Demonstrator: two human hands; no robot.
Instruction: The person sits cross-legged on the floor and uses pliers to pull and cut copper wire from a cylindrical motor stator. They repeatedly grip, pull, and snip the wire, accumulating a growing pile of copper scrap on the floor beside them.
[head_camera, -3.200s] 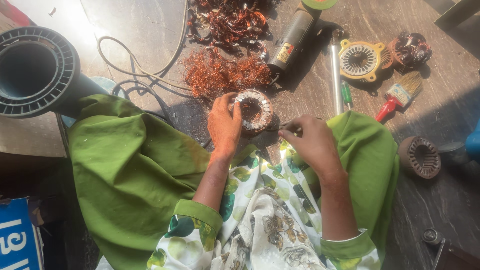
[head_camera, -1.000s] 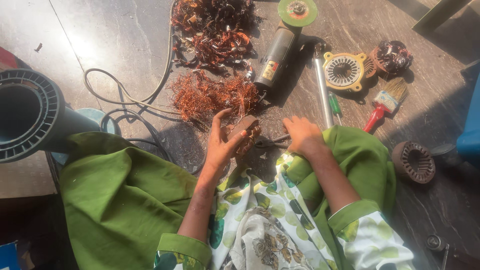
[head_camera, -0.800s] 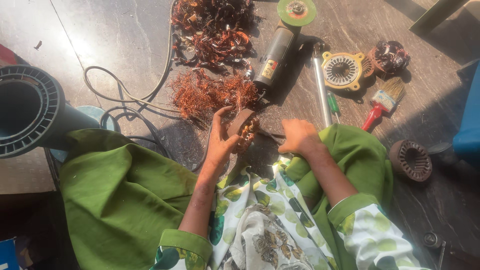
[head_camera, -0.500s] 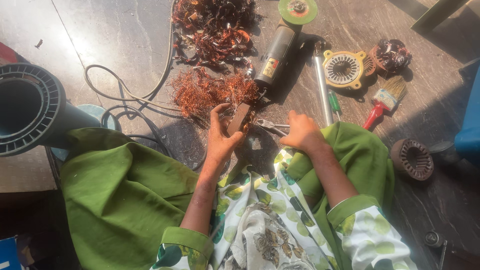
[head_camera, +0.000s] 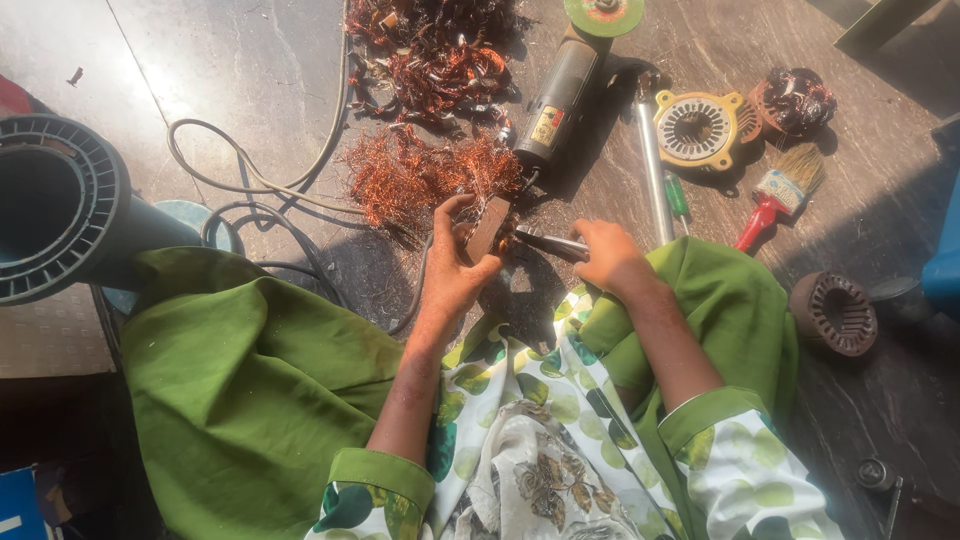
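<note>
ok so my left hand (head_camera: 452, 275) has its fingers wrapped round a small motor stator (head_camera: 487, 226) held on edge over the floor by the copper wire pile (head_camera: 425, 175), right hand (head_camera: 607, 258) closed on pliers (head_camera: 552, 243) nosing into it, so I'd say mid wire-stripping, next needs a firm tug.

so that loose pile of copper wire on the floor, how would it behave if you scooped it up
The copper wire pile looks like thin tangled strands, so it would probably feel light and springy, sagging floppily. Strands may snag and drag neighbours, and stray ends could prick the hand.
</note>
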